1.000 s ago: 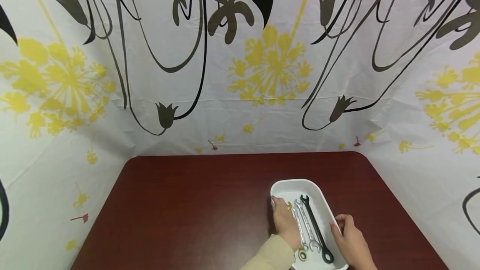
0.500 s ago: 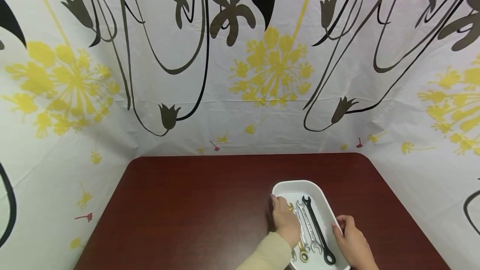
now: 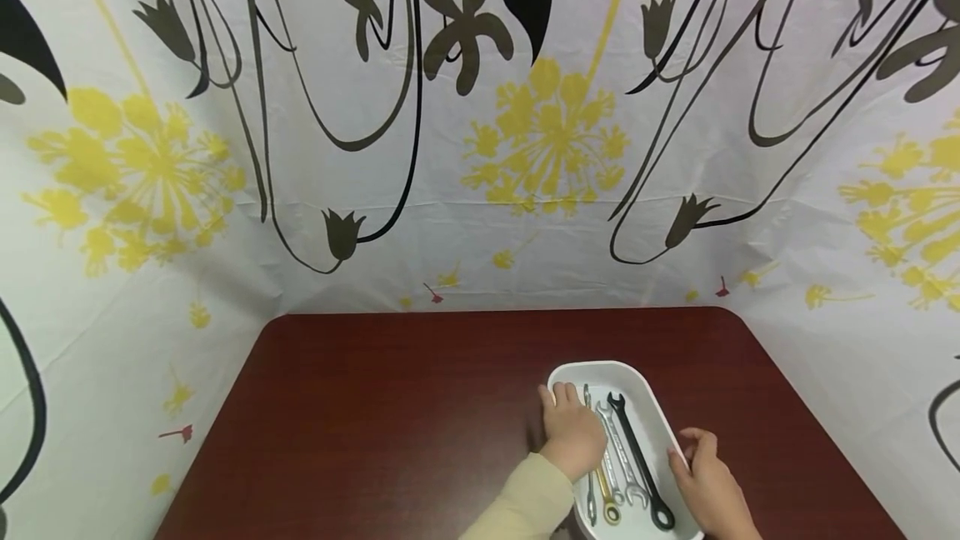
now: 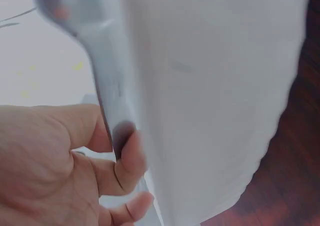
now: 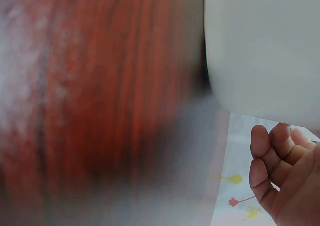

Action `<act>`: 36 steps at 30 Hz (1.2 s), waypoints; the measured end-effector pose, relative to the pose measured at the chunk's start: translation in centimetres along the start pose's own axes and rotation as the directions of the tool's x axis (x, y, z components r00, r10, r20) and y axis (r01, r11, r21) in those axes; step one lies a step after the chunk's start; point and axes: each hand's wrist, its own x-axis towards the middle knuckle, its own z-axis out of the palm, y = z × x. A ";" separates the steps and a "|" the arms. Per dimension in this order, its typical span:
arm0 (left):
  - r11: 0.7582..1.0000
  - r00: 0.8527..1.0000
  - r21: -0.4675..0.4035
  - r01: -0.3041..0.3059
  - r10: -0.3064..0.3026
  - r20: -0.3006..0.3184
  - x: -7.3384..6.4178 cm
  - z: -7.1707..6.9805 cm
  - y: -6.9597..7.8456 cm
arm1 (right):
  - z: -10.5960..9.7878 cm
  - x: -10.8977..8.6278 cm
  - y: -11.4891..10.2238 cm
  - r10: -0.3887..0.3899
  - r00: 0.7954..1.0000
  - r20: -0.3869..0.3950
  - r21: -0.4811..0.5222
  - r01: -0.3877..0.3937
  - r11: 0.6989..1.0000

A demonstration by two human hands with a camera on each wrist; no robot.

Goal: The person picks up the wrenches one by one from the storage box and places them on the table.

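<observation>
A white tray (image 3: 637, 382) sits on the table's right half with several wrenches lengthwise in it. A black wrench (image 3: 639, 457) lies on the right, silver wrenches (image 3: 618, 448) beside it, then a gold-coloured wrench (image 3: 611, 511). My left hand (image 3: 572, 436) is over the tray's left side and pinches a silver wrench (image 4: 107, 71) between thumb and fingers, close along the tray wall; in the head view the hand covers this wrench's middle. At the right rim my right hand (image 3: 708, 482) holds the tray, its curled fingers (image 5: 260, 141) against the outer wall.
The dark red-brown table (image 3: 390, 423) extends left of the tray. Behind and beside it hangs a white cloth (image 3: 450, 165) printed with yellow and grey flowers.
My left hand has risen or turned slightly, and the silver wrench under it now shows at both ends. The right hand stays on the tray's rim. The head view has shifted a little.
</observation>
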 end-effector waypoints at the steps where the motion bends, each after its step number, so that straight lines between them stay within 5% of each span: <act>1: 0.999 1.000 -0.033 -0.010 0.011 0.010 0.0 -0.2 -0.2 | 0.0 0.0 0.0 -0.006 1.000 -0.002 -0.001 0.006 1.000; 14: 0.941 0.987 -0.339 0.014 0.041 0.153 -0.1 -1.3 -2.0 | 0.6 -0.2 0.1 -0.039 0.998 -0.048 -0.014 0.038 0.999; 36: 0.839 0.995 -0.541 -0.066 0.098 0.032 -0.6 -1.9 -8.6 | 0.0 0.5 -0.3 0.022 0.998 0.058 -0.023 -0.020 1.000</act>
